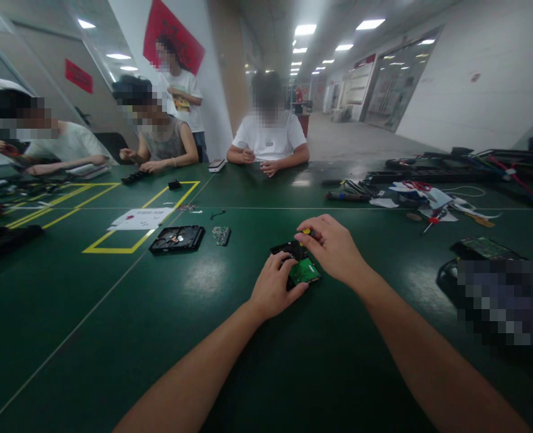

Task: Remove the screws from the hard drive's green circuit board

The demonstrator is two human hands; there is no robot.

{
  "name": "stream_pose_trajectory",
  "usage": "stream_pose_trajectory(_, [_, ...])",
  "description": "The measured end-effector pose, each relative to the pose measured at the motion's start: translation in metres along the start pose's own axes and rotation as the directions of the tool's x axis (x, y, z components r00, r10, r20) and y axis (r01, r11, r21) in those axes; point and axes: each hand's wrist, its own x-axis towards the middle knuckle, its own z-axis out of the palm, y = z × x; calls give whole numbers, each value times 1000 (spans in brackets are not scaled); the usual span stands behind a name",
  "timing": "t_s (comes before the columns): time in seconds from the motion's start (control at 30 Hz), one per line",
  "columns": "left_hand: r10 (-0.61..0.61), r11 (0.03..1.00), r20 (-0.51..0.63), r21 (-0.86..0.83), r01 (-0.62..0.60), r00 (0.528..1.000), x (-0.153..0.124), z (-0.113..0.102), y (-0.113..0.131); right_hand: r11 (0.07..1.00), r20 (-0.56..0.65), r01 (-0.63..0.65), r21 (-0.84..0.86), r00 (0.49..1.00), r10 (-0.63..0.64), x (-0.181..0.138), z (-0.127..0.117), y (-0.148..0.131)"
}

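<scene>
A black hard drive (288,248) with a green circuit board (305,271) on top lies on the green table (158,337) in front of me. My left hand (275,288) rests on its near left side, fingers curled over the edge, holding it in place. My right hand (333,246) hovers over the drive's far right, fingers pinched round a small tool with a yellow tip (306,231) that points down at the drive.
Another opened drive (176,238) and a loose circuit board (222,235) lie to the left, by a yellow-taped rectangle with a paper sheet (140,218). Tools and cables clutter the right side (428,198). Several people sit or stand across the table.
</scene>
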Motion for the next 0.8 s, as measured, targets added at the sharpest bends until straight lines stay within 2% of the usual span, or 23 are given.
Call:
stream_pose_trajectory(0.1, [-4,1000,-1,9,4,1000,0,0,-1,996,47,-37,82,998,33,0,-2,3])
stream_pose_trajectory(0.23, [-2,1000,4,7,2,1000,0,-1,0,952,94,-181,247,982,162,1,1,11])
stream_pose_trajectory(0.37, [-7,1000,3,9,7,1000,0,-1,1,967,50,-133,216,991,125,1,4,13])
stream_pose_trajectory(0.43, [-8,1000,4,12,8,1000,0,0,1,961,89,-135,240,989,117,1,4,11])
stream_pose_trajectory(0.5, [-5,1000,7,5,5,1000,0,0,1,924,150,-197,328,977,155,1,4,11])
stream_pose_trajectory(0.63, [-3,1000,-7,-16,3,1000,0,-1,1,819,180,-280,500,959,218,2,6,13])
stream_pose_trajectory(0.8, [-5,1000,-1,-10,5,1000,0,-1,1,802,224,-319,506,946,236,3,4,10])
